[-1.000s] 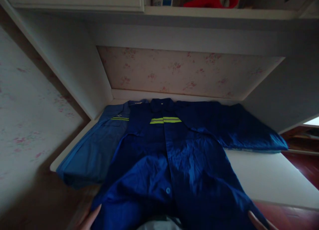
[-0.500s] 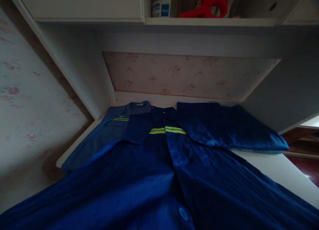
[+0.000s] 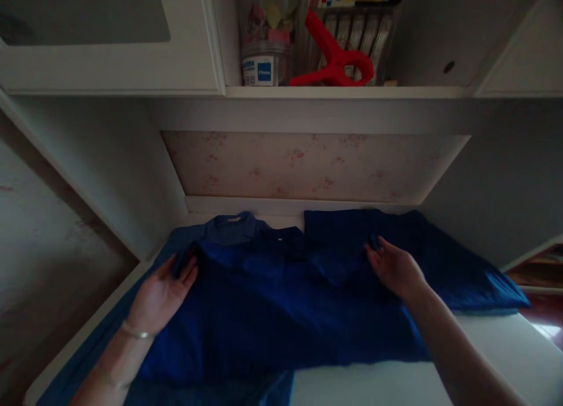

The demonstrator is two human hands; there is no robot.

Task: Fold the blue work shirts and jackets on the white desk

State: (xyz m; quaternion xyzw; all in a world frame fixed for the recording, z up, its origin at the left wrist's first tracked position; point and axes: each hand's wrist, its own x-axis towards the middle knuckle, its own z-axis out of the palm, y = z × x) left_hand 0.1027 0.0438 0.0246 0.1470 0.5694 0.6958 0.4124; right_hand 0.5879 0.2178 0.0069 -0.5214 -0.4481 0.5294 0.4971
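A dark blue work jacket (image 3: 272, 312) lies on the white desk, its lower part doubled up over the chest so that only the collar (image 3: 281, 239) shows at the far end. My left hand (image 3: 160, 294), with a bracelet at the wrist, is closed on a cloth edge at the jacket's left. On the other side, my right hand (image 3: 396, 268) pinches another bit of the same edge between thumb and fingers. The yellow chest stripes are hidden under the cloth. A lighter blue work jacket (image 3: 231, 227) lies beneath, at the left.
A folded dark blue garment pile (image 3: 457, 265) lies at the right of the white desk (image 3: 373, 388). Overhead, a shelf (image 3: 422, 92) holds a red spring clamp (image 3: 336, 63) and a clear jar (image 3: 266, 66). Cabinet side walls flank the desk.
Both hands have come into view, holding the jacket's cloth. Its lower part has been turned up toward the collar, covering the yellow stripes. The view has tilted upward.
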